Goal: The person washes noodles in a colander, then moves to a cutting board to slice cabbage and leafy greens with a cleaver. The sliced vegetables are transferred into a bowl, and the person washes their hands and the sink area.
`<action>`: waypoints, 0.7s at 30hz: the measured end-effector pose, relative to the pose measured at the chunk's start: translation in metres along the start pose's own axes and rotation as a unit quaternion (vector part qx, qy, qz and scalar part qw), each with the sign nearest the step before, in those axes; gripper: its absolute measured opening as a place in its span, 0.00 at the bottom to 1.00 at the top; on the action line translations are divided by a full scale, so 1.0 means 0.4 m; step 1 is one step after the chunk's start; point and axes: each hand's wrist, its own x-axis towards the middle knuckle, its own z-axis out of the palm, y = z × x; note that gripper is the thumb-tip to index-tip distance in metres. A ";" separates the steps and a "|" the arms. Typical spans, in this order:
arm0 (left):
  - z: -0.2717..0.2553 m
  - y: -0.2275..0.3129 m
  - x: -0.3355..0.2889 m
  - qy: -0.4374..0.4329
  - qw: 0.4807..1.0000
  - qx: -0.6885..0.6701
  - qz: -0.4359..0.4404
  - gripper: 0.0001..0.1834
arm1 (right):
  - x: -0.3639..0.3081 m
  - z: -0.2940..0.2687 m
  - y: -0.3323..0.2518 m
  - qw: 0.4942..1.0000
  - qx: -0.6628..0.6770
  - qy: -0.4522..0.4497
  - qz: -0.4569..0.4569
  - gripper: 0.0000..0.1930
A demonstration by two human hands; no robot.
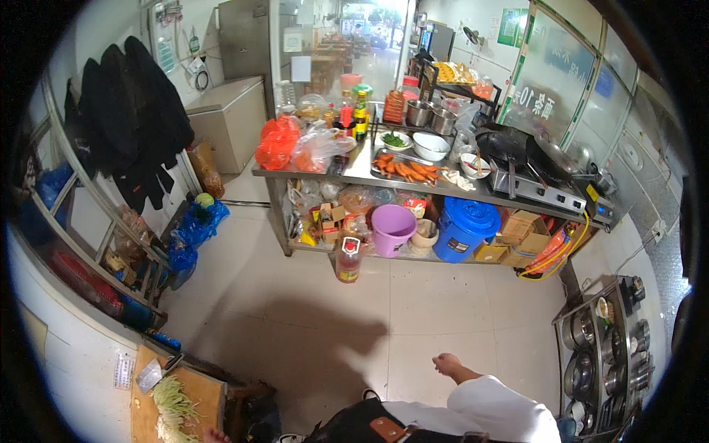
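Observation:
My right hand [446, 364] hangs over the tiled floor with its fingers loosely curled together, and nothing shows in it. Only a small part of my left hand [216, 436] enters at the bottom edge, beside the wooden cutting board [211, 402]; its fingers are mostly cut off. Shredded pale green vegetable [174, 404] lies heaped on that board. Behind the heap rests a cleaver [151, 376] with a wide blade and dark handle. Across the floor stands a metal worktable [347, 173] with a tray of orange-red food pieces [406, 169] and a white bowl [430, 146].
A large plastic bottle of reddish liquid [348, 261] stands on the floor before the worktable. Beneath the table are a purple bucket [394, 229] and blue lidded bin [465, 227]. A wok [505, 145] sits on the stove. Right stands a pot rack [597, 347]; left, blue bags [193, 235].

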 end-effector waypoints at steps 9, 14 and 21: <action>0.523 -0.172 0.023 -0.055 0.975 0.151 -0.156 0.12 | 0.258 -0.474 -0.153 0.797 0.600 0.060 -0.037 0.18; 0.682 -0.221 0.119 -0.036 0.961 0.199 -0.190 0.12 | 0.431 -0.688 -0.354 0.749 0.658 0.056 -0.061 0.18; 1.070 -0.263 0.188 -0.134 0.908 0.298 -0.261 0.13 | 0.643 -0.972 -0.545 0.738 0.666 0.078 -0.070 0.23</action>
